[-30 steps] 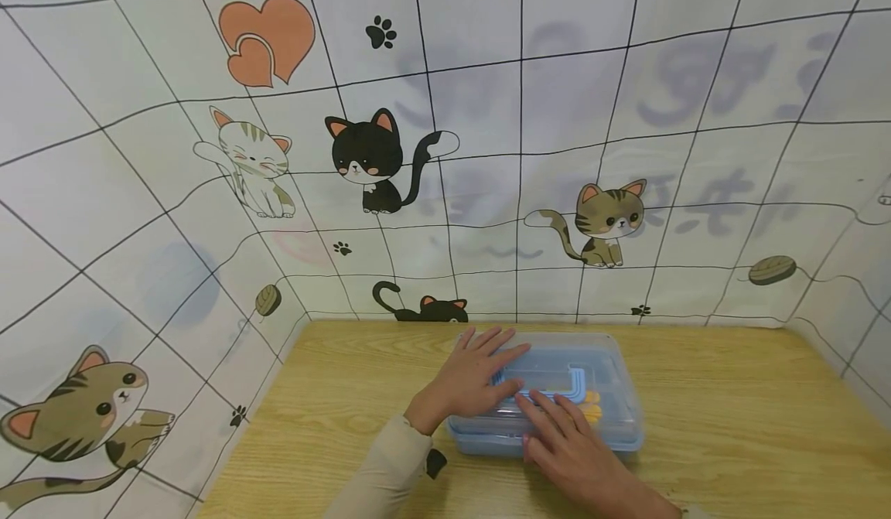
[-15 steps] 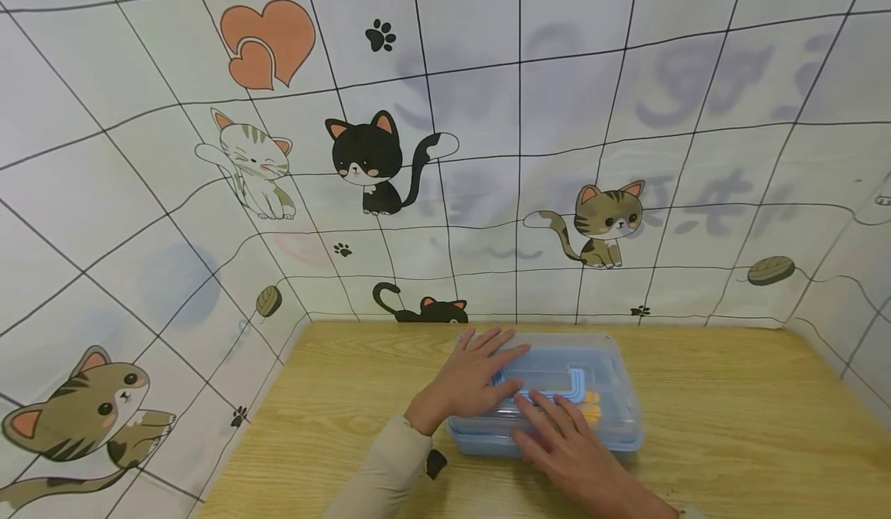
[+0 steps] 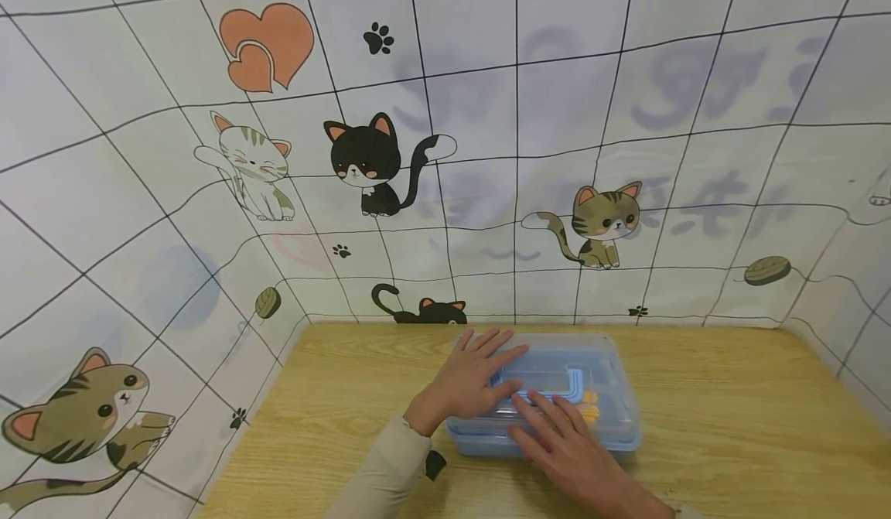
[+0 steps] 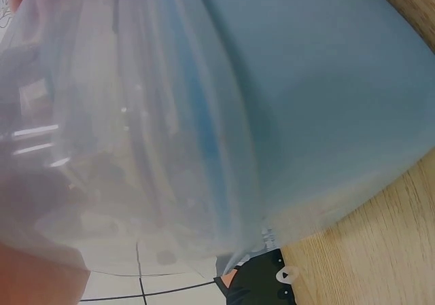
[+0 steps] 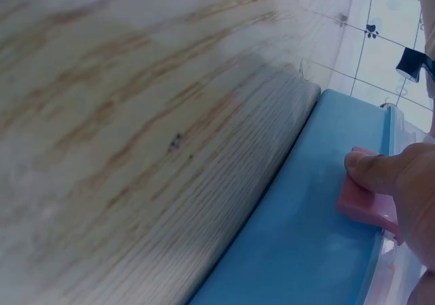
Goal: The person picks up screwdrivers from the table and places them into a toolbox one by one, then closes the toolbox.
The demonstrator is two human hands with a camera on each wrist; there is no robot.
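A blue plastic storage box [image 3: 480, 446] with a translucent lid [image 3: 604, 356] stands on the table. A light blue carrying handle [image 3: 575, 386] lies folded on the lid, and yellow items [image 3: 590, 409] show through it. My left hand [image 3: 469, 381] rests on the lid's left part, fingers spread. At the front edge is my right hand [image 3: 567, 448], its fingers extended over the lid. In the right wrist view its thumb [image 5: 363, 170] presses a pink latch [image 5: 360, 204] on the box's front wall. The left wrist view is filled mostly by the box's blue side [image 4: 333, 101].
The wooden table [image 3: 717, 418] extends to both sides of the box. Behind it and at the sides hangs a white gridded cloth [image 3: 480, 194] printed with cartoon cats. The box stands close to the back cloth.
My right thumb has shifted slightly left along the box's front, away from the fingers. The left hand and the box stay in place; the head view has tilted a little.
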